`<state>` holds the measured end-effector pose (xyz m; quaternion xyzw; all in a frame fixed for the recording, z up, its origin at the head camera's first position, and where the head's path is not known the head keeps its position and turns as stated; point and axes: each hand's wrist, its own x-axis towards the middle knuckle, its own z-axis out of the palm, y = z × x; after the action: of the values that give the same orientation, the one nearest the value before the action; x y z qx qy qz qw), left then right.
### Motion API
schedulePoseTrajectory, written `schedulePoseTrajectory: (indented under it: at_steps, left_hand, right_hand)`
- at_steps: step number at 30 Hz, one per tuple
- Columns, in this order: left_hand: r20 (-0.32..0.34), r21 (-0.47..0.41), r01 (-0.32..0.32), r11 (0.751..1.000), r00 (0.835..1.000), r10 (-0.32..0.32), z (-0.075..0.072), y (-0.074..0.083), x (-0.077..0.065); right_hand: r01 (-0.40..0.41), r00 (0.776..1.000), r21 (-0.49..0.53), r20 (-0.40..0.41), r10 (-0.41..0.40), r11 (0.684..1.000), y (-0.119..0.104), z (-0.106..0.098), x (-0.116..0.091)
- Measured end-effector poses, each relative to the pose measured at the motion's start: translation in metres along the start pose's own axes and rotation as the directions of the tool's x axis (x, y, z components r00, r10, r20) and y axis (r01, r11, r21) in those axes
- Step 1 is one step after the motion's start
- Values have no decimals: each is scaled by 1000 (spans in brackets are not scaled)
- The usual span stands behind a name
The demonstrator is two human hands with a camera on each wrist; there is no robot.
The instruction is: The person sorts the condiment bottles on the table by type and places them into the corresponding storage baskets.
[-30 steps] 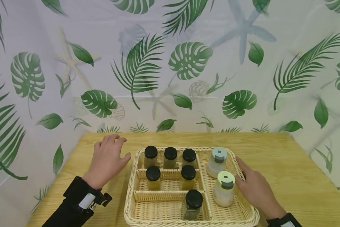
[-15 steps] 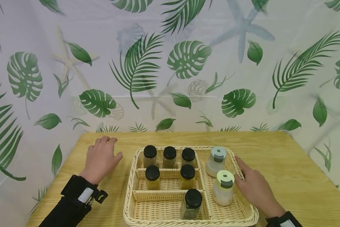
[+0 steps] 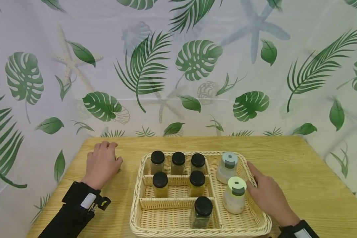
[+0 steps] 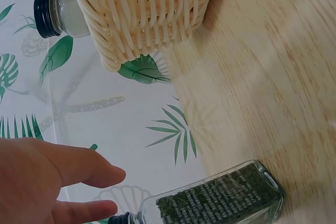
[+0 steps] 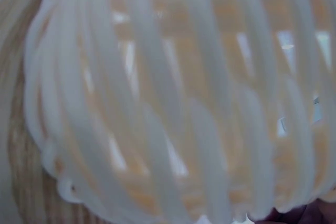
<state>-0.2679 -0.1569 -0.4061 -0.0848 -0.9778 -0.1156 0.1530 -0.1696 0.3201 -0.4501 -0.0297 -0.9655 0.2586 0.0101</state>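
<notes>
My left hand [image 3: 101, 165] is over the left of the table, fingers spread around a glass jar mostly hidden in the head view. In the left wrist view this jar [image 4: 220, 198] stands upright with dried green herbs inside and a dark lid. One fingertip is at the lid; no grip on it is visible. My right hand [image 3: 269, 198] holds the right rim of a woven divided basket [image 3: 160, 233]. The right wrist view is filled by the blurred weave [image 5: 199, 108], with part of a finger at the bottom right corner.
In the basket stand several black-lidded jars [image 3: 202, 211], plus a blue-topped shaker [image 3: 227, 168] and a yellow-topped shaker [image 3: 235, 196] in its right compartment. The wooden table [image 3: 315, 185] meets a leaf-patterned cloth [image 3: 178, 66] at the back.
My left hand has moved left and slightly down, away from the basket, to the herb jar. The right hand stays on the basket rim, and the basket has not visibly moved.
</notes>
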Motion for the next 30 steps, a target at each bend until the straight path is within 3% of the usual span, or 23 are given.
schedulePoseTrajectory:
  at_steps: [8, 22, 30]
  left_hand:
    - [-67, -14, -34, 999, 997, 33, 2, -6, 1]
    - [-55, -84, -19, 996, 998, 15, 4, -12, 2]
    - [-71, -92, -46, 995, 997, 40, 6, -11, 0]
  right_hand:
    - [7, 1000, -4, -11, -7, 1000, 0, 0, 0]
    - [20, 1000, -5, -22, -20, 1000, 1, 1, -1]
    - [15, 1000, 8, -18, -15, 1000, 1, 1, -2]
